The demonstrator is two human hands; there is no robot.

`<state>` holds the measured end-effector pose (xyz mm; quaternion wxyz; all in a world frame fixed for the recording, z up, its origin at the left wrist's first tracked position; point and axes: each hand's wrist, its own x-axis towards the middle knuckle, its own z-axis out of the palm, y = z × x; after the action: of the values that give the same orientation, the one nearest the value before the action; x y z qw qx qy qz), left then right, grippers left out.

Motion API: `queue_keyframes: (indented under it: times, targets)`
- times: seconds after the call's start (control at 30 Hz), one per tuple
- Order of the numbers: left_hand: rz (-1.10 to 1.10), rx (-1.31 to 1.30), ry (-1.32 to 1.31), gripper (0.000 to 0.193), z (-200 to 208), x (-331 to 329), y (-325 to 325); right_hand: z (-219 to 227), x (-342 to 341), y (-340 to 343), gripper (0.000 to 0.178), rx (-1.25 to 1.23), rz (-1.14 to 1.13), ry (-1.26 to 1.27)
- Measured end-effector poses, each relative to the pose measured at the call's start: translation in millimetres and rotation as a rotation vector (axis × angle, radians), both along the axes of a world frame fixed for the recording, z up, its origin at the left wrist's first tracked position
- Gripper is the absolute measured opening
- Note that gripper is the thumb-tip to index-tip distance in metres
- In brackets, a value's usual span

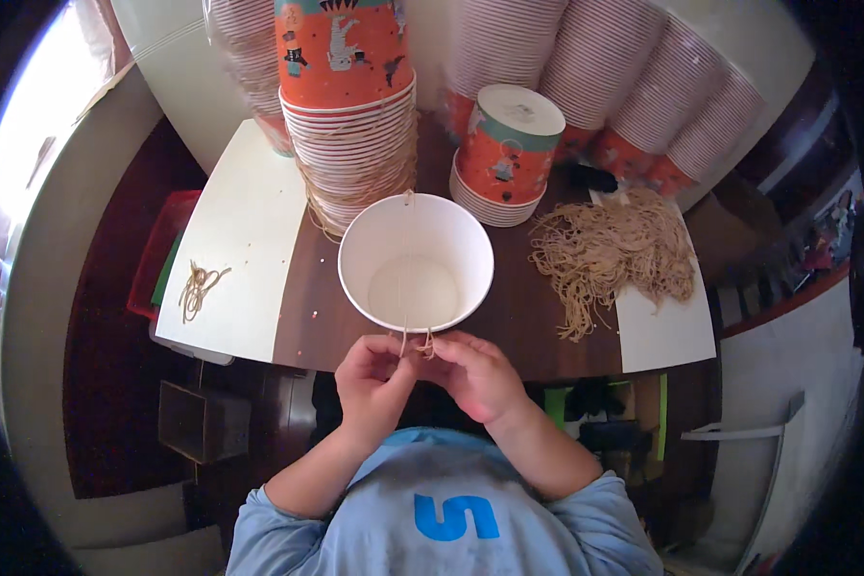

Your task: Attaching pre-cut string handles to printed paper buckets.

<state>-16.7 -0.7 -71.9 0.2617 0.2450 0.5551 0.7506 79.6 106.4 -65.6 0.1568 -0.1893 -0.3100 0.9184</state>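
Observation:
A white paper bucket [363, 259] stands at the table's near edge, its mouth tilted toward me. A thin beige string [404, 338] runs from a hole in the far rim across the opening to the near rim. At that near rim my left hand [376, 384] pinches the string between thumb and fingers. Close beside it, my right hand [478, 376] is closed on a small loop of the same string. The fingertips nearly meet, and some fingers are hidden below the rim.
Behind the bucket rises a tall stack of orange printed buckets [350, 125] with strings hanging round it. A shorter upside-down stack [504, 158] stands to its right. A heap of beige strings [624, 250] lies at right, a few strings [200, 288] at left. Wrapped stacks [605, 58] line the back.

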Motion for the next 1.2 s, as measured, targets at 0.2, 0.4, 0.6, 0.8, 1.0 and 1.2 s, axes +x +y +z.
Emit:
queue_keyframes:
  times: [0.2,0.4,0.6,0.8,1.0,1.2]
  targets:
    - [0.077,-0.012,0.53,0.019,-7,-1,3,-3,-1,-4,0.02,-0.055,-0.049,-0.04]
    - [0.086,-0.005,0.484,0.016,-8,-1,6,0,-1,-13,0.021,0.007,-0.129,-0.109]
    - [0.101,-0.039,0.564,0.012,-4,-4,7,-5,-4,-6,0.021,-0.045,-0.111,-0.107]
    - [0.037,-0.096,0.433,0.009,-8,-6,1,-9,-7,0,0.02,0.039,-0.045,-0.113]
    - [0.016,-0.055,0.188,0.005,-3,-11,2,-16,0,16,0.018,0.245,-0.108,-0.166]
    - [-0.008,0.026,0.111,0.005,-3,-9,5,3,0,9,0.01,0.983,-0.276,-0.401]
